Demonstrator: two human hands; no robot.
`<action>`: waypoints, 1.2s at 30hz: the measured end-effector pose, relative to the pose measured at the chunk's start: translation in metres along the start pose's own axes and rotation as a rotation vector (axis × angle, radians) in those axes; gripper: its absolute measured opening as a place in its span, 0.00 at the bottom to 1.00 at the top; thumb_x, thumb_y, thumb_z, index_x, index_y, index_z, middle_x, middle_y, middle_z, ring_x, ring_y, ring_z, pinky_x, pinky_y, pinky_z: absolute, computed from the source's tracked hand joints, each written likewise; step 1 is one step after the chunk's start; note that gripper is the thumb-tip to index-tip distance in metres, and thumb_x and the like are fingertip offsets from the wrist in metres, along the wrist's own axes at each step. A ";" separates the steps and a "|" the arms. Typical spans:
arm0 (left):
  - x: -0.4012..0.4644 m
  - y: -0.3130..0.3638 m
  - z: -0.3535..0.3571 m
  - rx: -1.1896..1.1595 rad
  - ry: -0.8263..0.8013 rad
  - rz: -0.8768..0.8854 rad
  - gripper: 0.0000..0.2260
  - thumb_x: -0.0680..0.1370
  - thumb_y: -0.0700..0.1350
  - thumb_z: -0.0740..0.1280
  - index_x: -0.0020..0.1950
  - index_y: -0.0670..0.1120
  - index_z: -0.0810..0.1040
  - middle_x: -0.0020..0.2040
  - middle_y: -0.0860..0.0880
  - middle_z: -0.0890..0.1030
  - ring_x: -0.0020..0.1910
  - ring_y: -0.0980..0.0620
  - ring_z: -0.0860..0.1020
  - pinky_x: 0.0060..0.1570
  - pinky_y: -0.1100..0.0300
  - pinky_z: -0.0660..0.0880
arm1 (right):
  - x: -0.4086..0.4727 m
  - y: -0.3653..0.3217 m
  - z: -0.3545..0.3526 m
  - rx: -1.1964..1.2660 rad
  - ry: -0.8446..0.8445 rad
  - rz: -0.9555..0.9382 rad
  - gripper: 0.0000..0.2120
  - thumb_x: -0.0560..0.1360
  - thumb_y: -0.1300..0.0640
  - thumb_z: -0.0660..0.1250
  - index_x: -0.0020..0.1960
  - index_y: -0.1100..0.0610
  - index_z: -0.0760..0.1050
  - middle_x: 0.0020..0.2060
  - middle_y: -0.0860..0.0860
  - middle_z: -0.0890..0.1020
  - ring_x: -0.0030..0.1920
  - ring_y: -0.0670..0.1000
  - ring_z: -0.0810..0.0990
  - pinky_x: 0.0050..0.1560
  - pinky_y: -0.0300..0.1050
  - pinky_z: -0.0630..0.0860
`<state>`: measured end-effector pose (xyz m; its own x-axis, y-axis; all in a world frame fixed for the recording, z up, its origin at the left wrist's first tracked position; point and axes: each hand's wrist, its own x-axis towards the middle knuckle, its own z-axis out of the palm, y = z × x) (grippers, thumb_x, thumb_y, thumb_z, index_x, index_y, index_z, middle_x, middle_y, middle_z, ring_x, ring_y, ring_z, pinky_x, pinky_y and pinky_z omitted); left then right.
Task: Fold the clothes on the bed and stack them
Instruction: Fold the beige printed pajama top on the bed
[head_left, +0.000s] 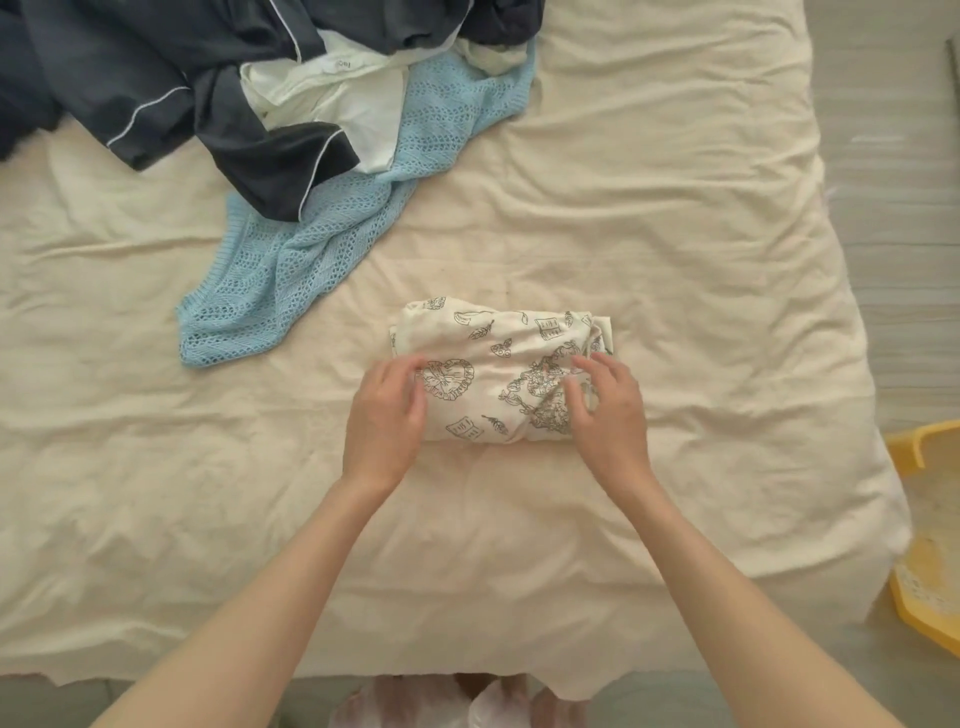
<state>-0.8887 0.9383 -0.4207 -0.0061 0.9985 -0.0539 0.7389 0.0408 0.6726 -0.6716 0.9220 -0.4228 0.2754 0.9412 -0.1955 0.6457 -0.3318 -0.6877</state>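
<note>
Folding is under way on one piece: a cream printed garment (493, 374), patterned with hearts and leaves, lies as a compact bundle near the middle of the bed (675, 260), close to the person's edge. The left hand (384, 410) rests on the bundle's left end with fingers curled over the cloth, seeming to press and hold it. The right hand (608, 405) sits on the right end, its fingers bent and apparently pinching a loose fold there; whether it truly grips the cloth or only tucks it, I cannot tell for sure.

Judging by the shape, this garment is almost finished, with only the right end left to tuck flat. No stack of folded clothes shows yet, so this bundle looks like the first of the pile.

Well apart, toward the far left of the bed, the unfolded clothes lie in a heap: a dark navy garment with white piping (156, 78), a white garment (332, 98) partly under it, and a light blue knit (311, 249) spreading toward the middle. A yellow basket (924, 545) stands on the floor beside the bed's right edge.

The next move probably calls for smoothing the bundle, setting it where a stack can grow, then reaching for the heap. The blue knit lies nearest and will likely stretch and slump when lifted.
</note>
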 end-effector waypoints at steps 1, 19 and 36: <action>0.008 -0.001 -0.003 -0.077 0.045 -0.177 0.13 0.77 0.37 0.65 0.61 0.40 0.75 0.56 0.42 0.77 0.57 0.42 0.75 0.58 0.54 0.69 | 0.008 0.002 -0.010 0.070 0.038 0.160 0.15 0.77 0.57 0.64 0.62 0.60 0.75 0.62 0.57 0.75 0.63 0.55 0.73 0.65 0.48 0.66; 0.060 -0.032 -0.014 -0.773 -0.571 -0.946 0.18 0.77 0.40 0.66 0.67 0.45 0.71 0.41 0.51 0.81 0.26 0.58 0.76 0.33 0.60 0.73 | 0.074 0.026 -0.031 0.675 -0.416 0.978 0.04 0.75 0.59 0.67 0.49 0.58 0.76 0.42 0.53 0.82 0.42 0.52 0.80 0.43 0.55 0.80; 0.002 -0.013 -0.044 -0.762 -0.358 -0.844 0.15 0.75 0.39 0.69 0.60 0.48 0.72 0.44 0.50 0.82 0.43 0.51 0.78 0.44 0.51 0.74 | 0.010 0.000 -0.055 0.608 -0.482 0.724 0.15 0.75 0.67 0.64 0.60 0.55 0.75 0.52 0.54 0.83 0.52 0.57 0.82 0.50 0.57 0.79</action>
<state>-0.9278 0.9409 -0.3969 -0.0198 0.5845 -0.8112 0.0005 0.8113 0.5846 -0.6296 0.9276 -0.3866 0.0538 0.5018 -0.8633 -0.0604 -0.8614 -0.5044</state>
